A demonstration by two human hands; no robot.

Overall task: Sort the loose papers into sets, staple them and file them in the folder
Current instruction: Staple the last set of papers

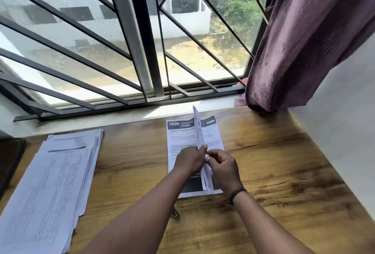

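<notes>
Both hands (189, 160) (222, 167) grip sheets (199, 132); page (178, 132) reads "2939".

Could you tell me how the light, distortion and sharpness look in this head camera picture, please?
Head view: daylight comes through the window, leaving the sill washed out; wide-angle bending curves the window bars and table edges; the printed sheet's heading is readable, its small text soft; the left hand and right hand are dim against the bright paper; the stack on the left is legible only as lines.
</notes>
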